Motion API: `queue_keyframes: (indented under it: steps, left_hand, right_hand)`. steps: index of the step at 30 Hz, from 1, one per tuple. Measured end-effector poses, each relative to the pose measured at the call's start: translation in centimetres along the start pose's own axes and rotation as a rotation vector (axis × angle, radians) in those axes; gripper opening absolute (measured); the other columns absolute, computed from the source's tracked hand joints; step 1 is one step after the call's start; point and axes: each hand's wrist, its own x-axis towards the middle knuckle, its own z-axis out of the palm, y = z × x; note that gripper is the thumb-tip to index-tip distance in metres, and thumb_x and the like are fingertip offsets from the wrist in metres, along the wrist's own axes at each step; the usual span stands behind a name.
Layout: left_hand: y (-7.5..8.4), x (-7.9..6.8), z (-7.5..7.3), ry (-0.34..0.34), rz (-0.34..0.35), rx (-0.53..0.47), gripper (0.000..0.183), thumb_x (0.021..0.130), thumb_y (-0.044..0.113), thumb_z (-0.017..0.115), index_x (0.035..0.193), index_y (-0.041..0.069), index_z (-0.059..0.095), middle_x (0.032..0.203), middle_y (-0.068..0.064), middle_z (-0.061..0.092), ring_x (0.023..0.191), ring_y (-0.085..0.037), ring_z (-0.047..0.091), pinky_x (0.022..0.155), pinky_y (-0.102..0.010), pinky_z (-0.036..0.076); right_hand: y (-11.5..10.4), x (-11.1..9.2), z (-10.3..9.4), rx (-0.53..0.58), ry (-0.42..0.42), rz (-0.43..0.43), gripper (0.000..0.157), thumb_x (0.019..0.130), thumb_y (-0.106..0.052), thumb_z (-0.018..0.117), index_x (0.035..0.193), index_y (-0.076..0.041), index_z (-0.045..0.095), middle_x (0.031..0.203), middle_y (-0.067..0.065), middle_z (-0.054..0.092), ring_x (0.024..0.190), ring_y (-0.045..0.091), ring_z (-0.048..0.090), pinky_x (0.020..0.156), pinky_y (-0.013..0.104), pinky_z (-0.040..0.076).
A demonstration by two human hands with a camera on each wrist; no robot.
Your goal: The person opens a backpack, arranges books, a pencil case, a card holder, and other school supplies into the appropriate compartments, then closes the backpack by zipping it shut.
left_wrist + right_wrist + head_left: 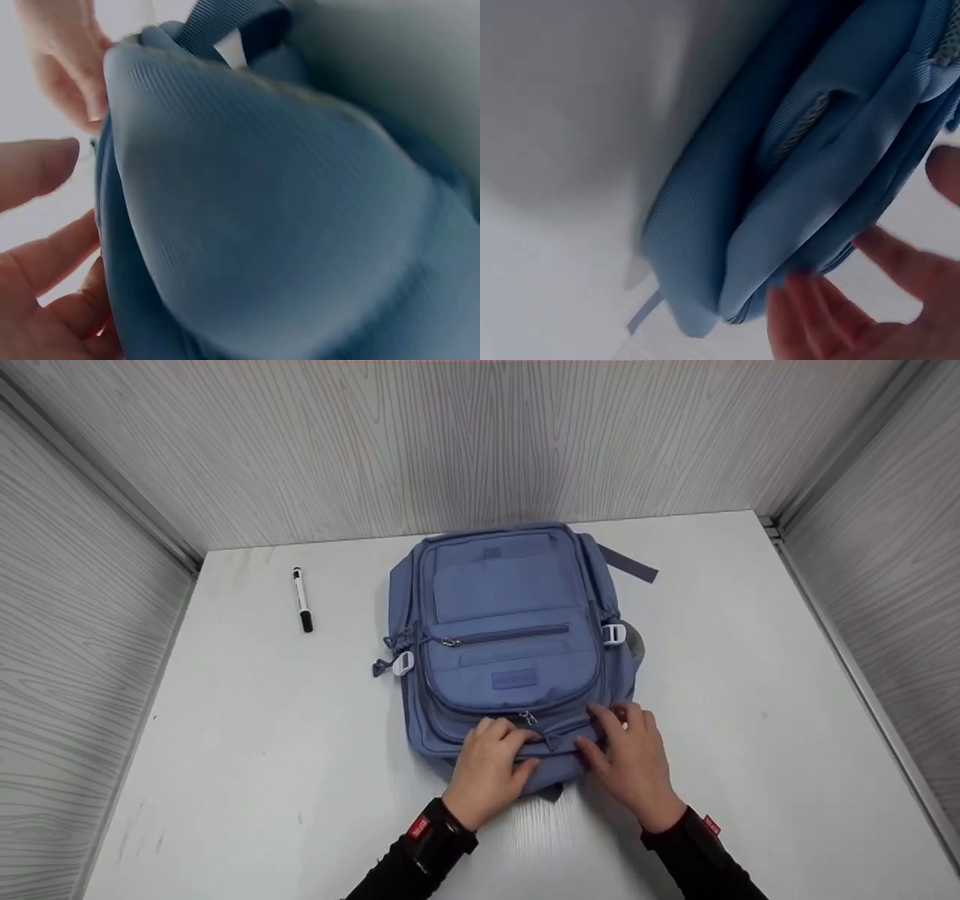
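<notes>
A blue backpack lies front side up on the white table. At its lower edge, my left hand touches the front pocket near a metal zipper pull. The left wrist view shows that hand's thumb standing apart from the fingers, which touch the blue fabric. Over the bag's lower right corner is my right hand, its thumb and fingers spread apart. In the right wrist view, its fingertips rest against the bag's edge. Neither hand grips anything that shows.
A black-and-white marker lies on the table, left of the backpack. Grey wood-grain panels stand behind and at both sides. A loose strap sticks out at the bag's upper right, and white buckles sit at its sides.
</notes>
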Motion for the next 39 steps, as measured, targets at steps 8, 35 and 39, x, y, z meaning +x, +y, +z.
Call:
queue_keyframes:
  steps: [8,35,39]
  left_hand:
    - [-2.1,-1.0,-0.6,0.012,0.001,0.078,0.041,0.078,0.029,0.083,0.111,0.010,0.070,0.107,-0.007,0.062,0.099,-0.024,0.059,0.083,-0.041,0.052]
    - [-3.4,-1.6,0.5,0.161,0.117,0.236,0.026,0.073,0.013,0.080,0.099,0.015,0.079,0.098,-0.002,0.072,0.088,-0.018,0.069,0.072,-0.034,0.057]
    - [-3.3,-1.6,0.5,0.164,0.117,0.232,0.024,0.074,0.011,0.077,0.098,0.015,0.079,0.097,-0.002,0.073,0.088,-0.019,0.069,0.071,-0.033,0.058]
  right_hand:
    - [-2.9,0.7,1.0,0.038,0.008,-0.084,0.030,0.081,-0.035,0.078,0.093,-0.010,0.066,0.097,0.010,0.060,0.089,0.028,0.052,0.073,0.043,0.036]
    - [5.8,6.2,-2.3,0.093,-0.002,0.169,0.015,0.078,-0.002,0.077,0.084,-0.002,0.063,0.077,0.017,0.065,0.074,0.032,0.058,0.069,0.042,0.038]
    - [6.9,8.6,-2.0,0.037,-0.020,0.169,0.013,0.080,-0.005,0.076,0.084,-0.002,0.064,0.077,0.018,0.065,0.072,0.035,0.057,0.067,0.047,0.038]
